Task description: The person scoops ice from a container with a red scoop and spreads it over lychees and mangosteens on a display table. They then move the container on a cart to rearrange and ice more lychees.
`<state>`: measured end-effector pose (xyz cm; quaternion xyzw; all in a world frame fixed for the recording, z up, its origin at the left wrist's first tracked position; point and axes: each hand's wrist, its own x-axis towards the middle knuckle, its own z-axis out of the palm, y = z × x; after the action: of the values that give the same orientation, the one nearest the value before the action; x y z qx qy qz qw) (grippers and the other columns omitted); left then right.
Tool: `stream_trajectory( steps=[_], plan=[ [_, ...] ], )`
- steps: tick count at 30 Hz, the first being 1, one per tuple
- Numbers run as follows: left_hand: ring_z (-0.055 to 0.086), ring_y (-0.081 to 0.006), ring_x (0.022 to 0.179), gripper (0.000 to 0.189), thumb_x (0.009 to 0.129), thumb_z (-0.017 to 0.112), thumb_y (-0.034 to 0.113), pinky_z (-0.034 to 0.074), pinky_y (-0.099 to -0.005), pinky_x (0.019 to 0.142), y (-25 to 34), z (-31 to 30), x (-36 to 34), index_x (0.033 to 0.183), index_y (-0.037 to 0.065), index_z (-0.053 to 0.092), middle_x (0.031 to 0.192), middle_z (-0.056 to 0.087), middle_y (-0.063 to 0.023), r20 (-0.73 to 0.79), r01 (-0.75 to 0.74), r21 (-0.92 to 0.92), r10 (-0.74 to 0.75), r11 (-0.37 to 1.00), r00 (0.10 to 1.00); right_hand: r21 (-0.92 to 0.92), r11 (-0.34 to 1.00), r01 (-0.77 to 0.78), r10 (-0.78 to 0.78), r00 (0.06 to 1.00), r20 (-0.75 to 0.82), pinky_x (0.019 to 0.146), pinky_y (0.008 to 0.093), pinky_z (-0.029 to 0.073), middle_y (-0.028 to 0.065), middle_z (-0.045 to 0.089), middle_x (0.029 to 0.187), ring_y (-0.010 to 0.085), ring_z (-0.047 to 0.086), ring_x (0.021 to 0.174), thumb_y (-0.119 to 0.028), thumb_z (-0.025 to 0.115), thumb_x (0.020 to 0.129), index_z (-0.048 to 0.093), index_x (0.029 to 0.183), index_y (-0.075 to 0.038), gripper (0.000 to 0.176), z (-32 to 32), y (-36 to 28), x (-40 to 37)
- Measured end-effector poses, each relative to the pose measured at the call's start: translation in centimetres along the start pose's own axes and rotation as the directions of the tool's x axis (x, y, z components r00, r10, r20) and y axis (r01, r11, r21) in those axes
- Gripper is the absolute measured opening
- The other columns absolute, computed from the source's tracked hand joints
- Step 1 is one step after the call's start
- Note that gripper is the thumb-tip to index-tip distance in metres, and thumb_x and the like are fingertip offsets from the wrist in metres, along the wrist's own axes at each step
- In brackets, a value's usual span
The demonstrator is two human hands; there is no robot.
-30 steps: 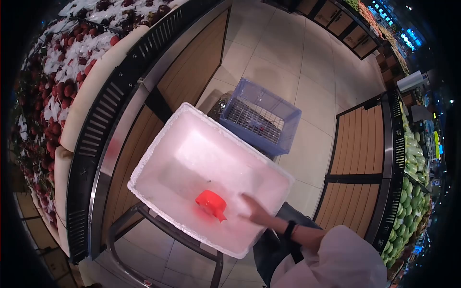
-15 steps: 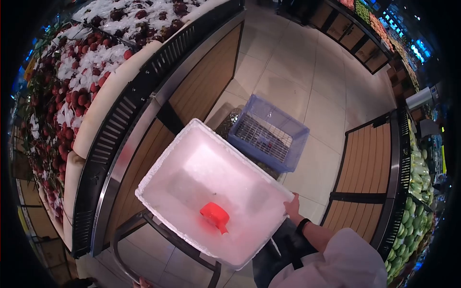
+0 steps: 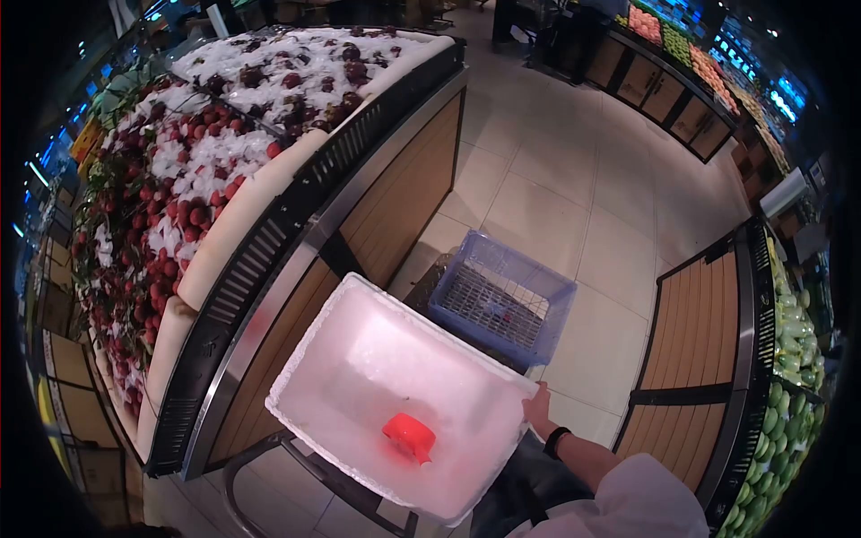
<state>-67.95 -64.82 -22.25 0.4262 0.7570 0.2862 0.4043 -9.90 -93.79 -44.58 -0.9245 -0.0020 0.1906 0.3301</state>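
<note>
A white foam box (image 3: 314, 359) stands tilted in view on a dark metal cart frame (image 3: 336, 482), with ice or cloudy icy water inside. In it lies a red plastic scoop (image 3: 410, 435), its short handle toward me. My right hand (image 3: 538, 411), with a black band at the wrist, has its fingers closed over the box's right rim. My left hand is outside the view. Just beyond the box, a blue plastic crate (image 3: 477, 326) with a grid bottom sits low over the floor.
On the left is a long display stand (image 3: 242, 296) heaped with red round fruit (image 3: 170, 269) and ice. A wood-panelled stand (image 3: 686, 350) at right bears green fruit (image 3: 776, 439). Tiled floor (image 3: 538, 211) runs between them. A person in dark clothes (image 3: 574, 40) stands far off.
The view has tipped up, so the box, scoop and crate sit lower in it. My left hand, partly seen at the cart's bar before, is out of view. My right hand keeps the rim.
</note>
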Motion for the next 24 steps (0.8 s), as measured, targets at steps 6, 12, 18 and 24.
stream_trajectory(
  steps=[6, 12, 18, 24],
  plan=[
    [0.043, -0.0119, 0.049, 0.014, 0.077, 0.056, 0.013, 0.035, -0.0265, 0.043, -4.0, -4.6, 3.5, 0.080, 0.001, 0.050, 0.061, 0.048, -0.0041, -0.084, 0.057, 0.081, -0.050, 0.995, 0.995, -0.046, 0.999, 0.000, 0.003, 0.998, 0.058, 0.082, 0.0454, 0.044, 0.0285, 0.042, 0.109, 0.0396, 0.049, 0.098, 0.000, 0.061, 0.068, 0.031, 0.119, -0.002, 0.059, 2.1, -0.2, -6.4],
    [0.037, -0.0098, 0.036, 0.016, 0.078, 0.055, 0.014, 0.029, -0.0256, 0.034, -8.2, -10.4, 8.1, 0.071, 0.005, 0.044, 0.048, 0.039, -0.0008, -0.071, -0.103, 0.104, 0.111, 0.989, 0.991, -0.139, 0.990, -0.022, 0.053, 0.974, 0.220, 0.087, 0.0453, 0.041, 0.0298, 0.041, 0.110, 0.0416, 0.047, 0.100, -0.010, 0.065, 0.069, 0.028, 0.120, 0.000, 0.064, 3.5, 2.9, -14.4],
    [0.045, -0.0156, 0.057, 0.016, 0.080, 0.059, 0.016, 0.037, -0.0307, 0.052, -5.1, -12.0, 6.1, 0.083, 0.002, 0.050, 0.067, 0.048, -0.0064, -0.140, 0.047, 0.104, -0.032, 0.993, 0.990, -0.200, 0.980, 0.003, 0.065, 0.941, 0.332, 0.089, 0.0459, 0.040, 0.0354, 0.039, 0.109, 0.0469, 0.045, 0.100, -0.015, 0.067, 0.069, 0.023, 0.120, 0.003, 0.070, 4.3, 1.8, -17.4],
    [0.036, -0.0095, 0.040, 0.022, 0.081, 0.058, 0.019, 0.029, -0.0261, 0.039, -11.1, -15.7, 11.4, 0.071, 0.005, 0.044, 0.050, 0.040, -0.0008, -0.097, -0.083, 0.143, 0.097, 0.986, 0.990, -0.273, 0.960, -0.062, 0.155, 0.929, 0.336, 0.087, 0.0472, 0.042, 0.0358, 0.040, 0.111, 0.0466, 0.047, 0.101, -0.018, 0.067, 0.068, 0.021, 0.120, 0.002, 0.072, 5.6, 1.2, -18.9]
  ],
)
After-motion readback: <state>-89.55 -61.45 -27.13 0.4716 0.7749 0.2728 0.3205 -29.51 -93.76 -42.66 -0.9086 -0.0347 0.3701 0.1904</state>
